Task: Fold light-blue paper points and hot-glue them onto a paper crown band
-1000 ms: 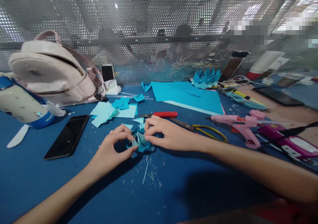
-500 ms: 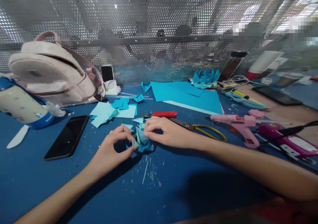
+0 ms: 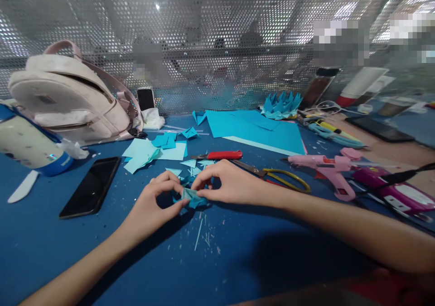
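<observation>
Between my hands is a small folded blue paper piece (image 3: pixel 194 200), low over the blue table. My left hand (image 3: pixel 159 198) pinches its left side between thumb and fingers. From the right, my right hand (image 3: pixel 226 184) pinches its upper right edge, and the fingers hide part of the paper. Just behind lie several small light-blue paper triangles (image 3: pixel 174 172). A red-handled craft knife (image 3: pixel 224 155) and scissors with yellow handles (image 3: pixel 287 179) rest beyond my right hand.
A dark phone (image 3: pixel 91 186) and a bottle (image 3: pixel 32 141) are at left, before a pale backpack (image 3: pixel 68 98). Cut paper squares (image 3: pixel 139 153), large blue sheets (image 3: pixel 251 129) and a spiky paper model (image 3: pixel 281 106) lie behind. A pink glue gun (image 3: pixel 326 165) and a purple power strip (image 3: pixel 394 190) sit at right.
My right hand has shifted slightly, its fingers now lower on the folded paper. The upright point of paper between my hands now lies flatter. More triangles show behind. My left hand stays nearly in place.
</observation>
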Tool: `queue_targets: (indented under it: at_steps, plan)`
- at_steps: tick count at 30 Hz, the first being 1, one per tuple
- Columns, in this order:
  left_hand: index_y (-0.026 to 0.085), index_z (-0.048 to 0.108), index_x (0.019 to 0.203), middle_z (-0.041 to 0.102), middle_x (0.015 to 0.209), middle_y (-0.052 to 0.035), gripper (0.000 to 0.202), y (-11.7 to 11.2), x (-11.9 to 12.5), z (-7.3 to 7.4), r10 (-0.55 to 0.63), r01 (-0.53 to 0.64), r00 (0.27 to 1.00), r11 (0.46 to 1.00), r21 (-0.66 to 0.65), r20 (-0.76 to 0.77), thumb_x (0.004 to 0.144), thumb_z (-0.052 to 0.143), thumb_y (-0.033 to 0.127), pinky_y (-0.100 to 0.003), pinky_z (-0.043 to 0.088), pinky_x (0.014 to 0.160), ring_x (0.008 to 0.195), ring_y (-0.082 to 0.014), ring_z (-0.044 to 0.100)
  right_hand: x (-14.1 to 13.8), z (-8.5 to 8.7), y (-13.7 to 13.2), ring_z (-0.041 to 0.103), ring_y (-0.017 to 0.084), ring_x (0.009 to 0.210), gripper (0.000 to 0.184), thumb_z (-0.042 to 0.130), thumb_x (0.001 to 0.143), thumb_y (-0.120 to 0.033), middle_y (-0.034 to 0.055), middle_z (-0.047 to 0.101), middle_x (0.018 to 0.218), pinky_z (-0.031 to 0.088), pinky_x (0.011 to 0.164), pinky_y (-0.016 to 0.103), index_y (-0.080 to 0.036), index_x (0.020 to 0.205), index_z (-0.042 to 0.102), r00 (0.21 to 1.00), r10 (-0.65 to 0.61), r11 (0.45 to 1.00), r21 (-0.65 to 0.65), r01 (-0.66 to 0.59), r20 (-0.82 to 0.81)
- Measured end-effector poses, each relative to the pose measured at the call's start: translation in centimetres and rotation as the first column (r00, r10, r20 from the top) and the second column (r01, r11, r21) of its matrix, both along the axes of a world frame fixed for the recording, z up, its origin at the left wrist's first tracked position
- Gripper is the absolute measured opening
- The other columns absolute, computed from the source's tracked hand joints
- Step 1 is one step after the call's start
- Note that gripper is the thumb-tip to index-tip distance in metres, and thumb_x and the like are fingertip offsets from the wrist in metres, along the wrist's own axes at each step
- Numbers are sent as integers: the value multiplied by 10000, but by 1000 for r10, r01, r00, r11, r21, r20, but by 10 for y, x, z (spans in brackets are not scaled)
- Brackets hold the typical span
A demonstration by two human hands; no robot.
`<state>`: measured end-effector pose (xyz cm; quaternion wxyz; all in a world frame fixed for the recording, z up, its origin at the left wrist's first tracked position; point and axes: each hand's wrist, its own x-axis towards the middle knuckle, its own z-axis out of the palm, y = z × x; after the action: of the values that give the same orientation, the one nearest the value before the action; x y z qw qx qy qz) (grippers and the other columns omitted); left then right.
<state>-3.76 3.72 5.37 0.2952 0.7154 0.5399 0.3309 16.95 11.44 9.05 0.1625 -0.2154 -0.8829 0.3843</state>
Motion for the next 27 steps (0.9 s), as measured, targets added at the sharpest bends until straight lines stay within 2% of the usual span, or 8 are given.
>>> queue_targets:
  at_steps: [5,10,13,20,27]
  plan:
    - [207,627,782,535,901,-13,114,0,1,-2,-8,8,1000,1000,-5,24,822,623,313,-399,358,851,862,-207,536,-2,2,-7,621,119,666,81,640,846,-211,-5,681,723,425,609,216,-161,827,702,995,-93,996,-1,93,43]
    - [209,633,778,529,912,-12,101,0,1,-1,0,1,1000,999,-41,29,822,622,300,-387,339,866,879,-205,525,-2,1,-5,597,116,729,61,608,832,-132,-8,659,774,447,691,224,-161,785,634,999,-35,999,-32,34,-38]
    - [216,636,771,523,909,-6,94,1,0,0,12,-10,1000,999,-46,29,818,625,296,-370,329,841,869,-201,521,-2,0,0,577,119,764,62,619,824,-134,-10,648,787,438,717,231,-162,769,626,996,-51,998,-51,47,-73]
    - [213,615,749,525,890,-2,98,2,-3,-2,12,-8,995,999,-37,102,819,630,280,-327,340,775,847,-184,515,-2,-6,10,551,122,704,127,663,803,-250,-7,623,718,434,683,255,-160,721,628,993,-94,975,-211,76,-77]
    - [219,619,746,529,887,2,101,4,-5,-5,11,-3,992,998,-62,124,821,635,285,-325,343,775,850,-182,508,-1,-6,9,520,93,641,131,644,816,-213,-26,585,672,407,616,222,-156,708,598,992,-102,974,-211,84,-77]
